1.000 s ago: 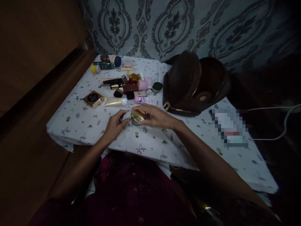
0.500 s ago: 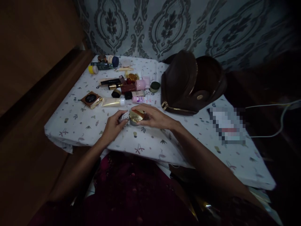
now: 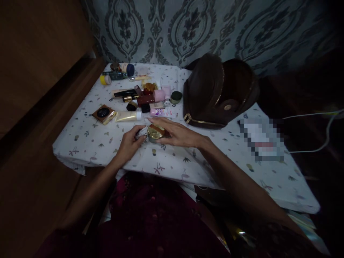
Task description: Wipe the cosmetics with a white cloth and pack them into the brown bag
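Observation:
My right hand (image 3: pixel 180 132) is closed around a round jar with a shiny gold lid (image 3: pixel 155 132), held just above or on the table near its front edge. Pinched in my left hand (image 3: pixel 130 142) is a crumpled white cloth or tissue (image 3: pixel 142 132), pressed against the jar's left side. Right behind the hands lie a cream tube with a white cap (image 3: pixel 128 116) and a small pink-and-white tube (image 3: pixel 161 112). A gold compact with a black round top (image 3: pixel 103 113) rests farther left.
Several cosmetics, among them a pink-capped bottle (image 3: pixel 159 95) and a green-lidded jar (image 3: pixel 176 96), lie across the back of the cloth-covered table (image 3: pixel 102 150). An open brown bag (image 3: pixel 204 96) stands at the right. Beyond it is a blurred-out flat object (image 3: pixel 262 139) near a white cable (image 3: pixel 322 143).
The view has shifted slightly. Both hands keep their hold on the jar and the white cloth, with hardly any visible movement.

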### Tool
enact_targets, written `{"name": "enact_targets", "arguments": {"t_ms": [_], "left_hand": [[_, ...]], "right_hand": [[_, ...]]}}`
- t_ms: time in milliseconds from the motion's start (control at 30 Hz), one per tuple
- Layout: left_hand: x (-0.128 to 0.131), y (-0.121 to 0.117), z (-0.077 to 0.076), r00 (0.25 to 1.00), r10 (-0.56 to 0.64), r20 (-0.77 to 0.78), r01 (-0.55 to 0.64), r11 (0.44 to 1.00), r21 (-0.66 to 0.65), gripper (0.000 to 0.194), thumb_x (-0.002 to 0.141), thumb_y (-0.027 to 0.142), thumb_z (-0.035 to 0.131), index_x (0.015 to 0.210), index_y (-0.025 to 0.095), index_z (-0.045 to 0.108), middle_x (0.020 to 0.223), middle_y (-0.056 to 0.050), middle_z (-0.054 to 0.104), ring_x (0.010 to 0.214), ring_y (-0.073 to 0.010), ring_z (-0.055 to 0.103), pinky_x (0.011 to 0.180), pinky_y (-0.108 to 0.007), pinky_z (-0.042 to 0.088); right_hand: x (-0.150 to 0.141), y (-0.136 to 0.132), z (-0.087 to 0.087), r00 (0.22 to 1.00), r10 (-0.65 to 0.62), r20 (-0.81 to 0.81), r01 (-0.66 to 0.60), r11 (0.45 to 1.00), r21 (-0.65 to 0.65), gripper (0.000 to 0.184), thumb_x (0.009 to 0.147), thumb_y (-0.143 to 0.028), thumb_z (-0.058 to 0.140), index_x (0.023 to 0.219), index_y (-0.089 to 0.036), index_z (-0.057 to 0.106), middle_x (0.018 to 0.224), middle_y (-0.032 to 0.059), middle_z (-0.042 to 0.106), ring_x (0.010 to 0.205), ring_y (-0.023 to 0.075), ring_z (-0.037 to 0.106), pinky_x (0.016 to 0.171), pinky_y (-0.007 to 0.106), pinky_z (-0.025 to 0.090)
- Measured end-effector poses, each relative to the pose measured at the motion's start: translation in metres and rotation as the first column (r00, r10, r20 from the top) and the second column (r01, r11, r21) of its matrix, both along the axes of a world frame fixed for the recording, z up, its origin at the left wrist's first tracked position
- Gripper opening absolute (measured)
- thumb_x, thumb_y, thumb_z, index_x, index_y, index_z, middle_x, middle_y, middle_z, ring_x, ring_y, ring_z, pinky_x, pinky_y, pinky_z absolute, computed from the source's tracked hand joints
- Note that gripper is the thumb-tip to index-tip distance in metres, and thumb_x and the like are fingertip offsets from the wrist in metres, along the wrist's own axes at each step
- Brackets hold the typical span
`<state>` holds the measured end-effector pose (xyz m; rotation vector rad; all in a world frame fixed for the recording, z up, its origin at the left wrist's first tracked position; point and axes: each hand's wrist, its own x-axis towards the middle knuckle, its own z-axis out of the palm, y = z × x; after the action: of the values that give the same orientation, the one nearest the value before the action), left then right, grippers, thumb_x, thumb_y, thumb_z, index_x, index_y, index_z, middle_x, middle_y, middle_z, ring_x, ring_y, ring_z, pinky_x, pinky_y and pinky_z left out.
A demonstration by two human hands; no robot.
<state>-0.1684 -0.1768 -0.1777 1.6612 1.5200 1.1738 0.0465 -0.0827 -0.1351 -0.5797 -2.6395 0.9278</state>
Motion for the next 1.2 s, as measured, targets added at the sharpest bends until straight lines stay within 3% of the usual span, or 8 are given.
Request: {"name": "enact_targets", "arguments": {"t_ms": [100, 200, 300, 500, 667, 933, 1067, 1200], "left_hand": [[0.000, 0.000, 0.000, 1.000, 0.010, 0.000, -0.010, 1.000, -0.006, 0.034, 0.086, 0.029, 0.061, 0.117, 0.018, 0.066, 0.103, -0.005, 0.073, 0.095, -0.0226, 0.065, 0.086, -0.033, 0.051], [0.000, 0.000, -0.002, 1.000, 0.027, -0.008, -0.027, 0.999, -0.023, 0.036, 0.086, 0.028, 0.060, 0.119, 0.018, 0.066, 0.099, -0.004, 0.073, 0.093, -0.0222, 0.065, 0.082, -0.033, 0.051], [-0.002, 0.001, -0.002, 1.000, 0.024, -0.009, -0.024, 0.999, -0.028, 0.036, 0.086, 0.027, 0.060, 0.120, 0.018, 0.065, 0.102, -0.004, 0.073, 0.094, -0.0223, 0.064, 0.084, -0.034, 0.051], [-0.003, 0.001, -0.001, 1.000, 0.002, 0.007, -0.002, 1.000, -0.027, 0.037, 0.086, 0.028, 0.060, 0.121, 0.018, 0.065, 0.106, -0.005, 0.073, 0.097, -0.0230, 0.064, 0.086, -0.035, 0.051], [0.003, -0.005, 0.000, 1.000, 0.023, -0.011, -0.023, 1.000, -0.005, 0.036, 0.086, 0.028, 0.060, 0.120, 0.017, 0.066, 0.100, -0.004, 0.073, 0.094, -0.0226, 0.065, 0.084, -0.033, 0.052], [0.018, -0.013, 0.004, 0.995, 0.076, -0.058, -0.069, 0.990, 0.123, 0.037, 0.089, 0.018, 0.056, 0.125, 0.019, 0.063, 0.119, -0.007, 0.072, 0.109, -0.0229, 0.067, 0.096, -0.036, 0.053], [0.026, -0.013, -0.001, 0.984, 0.068, -0.167, -0.013, 0.952, 0.306, 0.041, 0.092, 0.012, 0.052, 0.132, 0.020, 0.059, 0.131, -0.010, 0.068, 0.122, -0.0230, 0.064, 0.105, -0.042, 0.052], [0.032, -0.010, -0.005, 0.919, 0.072, -0.388, 0.121, 0.885, 0.450, 0.048, 0.095, 0.005, 0.043, 0.140, 0.021, 0.052, 0.140, -0.012, 0.063, 0.137, -0.0231, 0.054, 0.112, -0.048, 0.048]], "right_hand": [[0.002, 0.004, 0.002, 0.997, 0.071, -0.016, -0.071, 0.997, 0.008, 0.050, 0.093, -0.045, 0.063, 0.138, -0.027, 0.050, 0.137, 0.0093, 0.058, 0.126, 0.0281, 0.055, 0.100, 0.045, 0.047], [-0.005, -0.005, 0.001, 0.989, -0.143, 0.024, 0.141, 0.986, 0.085, 0.051, 0.083, -0.051, 0.074, 0.122, -0.022, 0.058, 0.114, 0.0092, 0.066, 0.101, 0.0276, 0.063, 0.086, 0.043, 0.051], [-0.009, -0.012, 0.002, 0.959, -0.274, 0.076, 0.266, 0.958, 0.105, 0.066, 0.078, -0.061, 0.075, 0.128, -0.022, 0.055, 0.118, 0.0113, 0.064, 0.102, 0.0305, 0.062, 0.086, 0.046, 0.051], [-0.001, 0.000, 0.003, 1.000, 0.015, 0.028, -0.015, 1.000, -0.008, 0.056, 0.089, -0.050, 0.067, 0.137, -0.027, 0.050, 0.126, 0.0089, 0.061, 0.112, 0.0281, 0.060, 0.093, 0.043, 0.049], [-0.009, -0.005, -0.006, 0.981, -0.181, -0.068, 0.181, 0.983, -0.012, 0.044, 0.081, -0.047, 0.073, 0.113, -0.021, 0.056, 0.104, 0.0067, 0.063, 0.093, 0.0247, 0.059, 0.082, 0.039, 0.048], [-0.017, -0.024, -0.022, 0.808, -0.549, -0.214, 0.476, 0.822, -0.313, 0.043, 0.077, -0.054, 0.071, 0.091, -0.021, 0.048, 0.080, -0.0018, 0.052, 0.073, 0.0156, 0.050, 0.067, 0.031, 0.045], [-0.021, -0.030, -0.029, 0.687, -0.691, -0.227, 0.463, 0.656, -0.595, 0.049, 0.073, -0.064, 0.072, 0.086, -0.023, 0.048, 0.080, -0.0020, 0.049, 0.073, 0.0155, 0.051, 0.055, 0.028, 0.050], [-0.024, -0.029, -0.034, 0.582, -0.783, -0.219, 0.435, 0.527, -0.730, 0.056, 0.064, -0.068, 0.079, 0.082, -0.022, 0.051, 0.081, -0.0019, 0.050, 0.073, 0.0142, 0.052, 0.053, 0.027, 0.054]]}}
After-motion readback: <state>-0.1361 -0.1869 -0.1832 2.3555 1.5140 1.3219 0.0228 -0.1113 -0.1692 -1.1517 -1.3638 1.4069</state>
